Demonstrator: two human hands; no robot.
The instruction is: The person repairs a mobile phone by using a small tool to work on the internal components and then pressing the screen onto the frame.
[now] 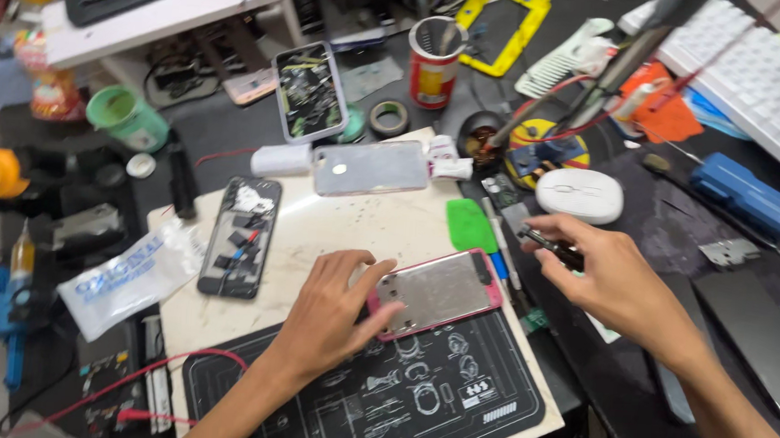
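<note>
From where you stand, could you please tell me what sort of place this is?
Most likely a phone repair bench: an opened black phone with exposed parts, a cracked-screen phone, and a pink-framed phone under the left hand.

Phone repair workshop: opened phones (241,235), repair mat (397,400), tools, parts cluttering bench (660,235).

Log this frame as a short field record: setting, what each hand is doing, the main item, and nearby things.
setting: cluttered phone repair bench, seen from above
left hand: rests on the edge of the pink-framed phone, steadying it
right hand: pinches a small dark tool in its fingers, beside the phone
pink-framed phone: lies flat, metal plate up, partly on the black work mat
nearby: opened black phone, green pry tool, white mouse, red can
</note>
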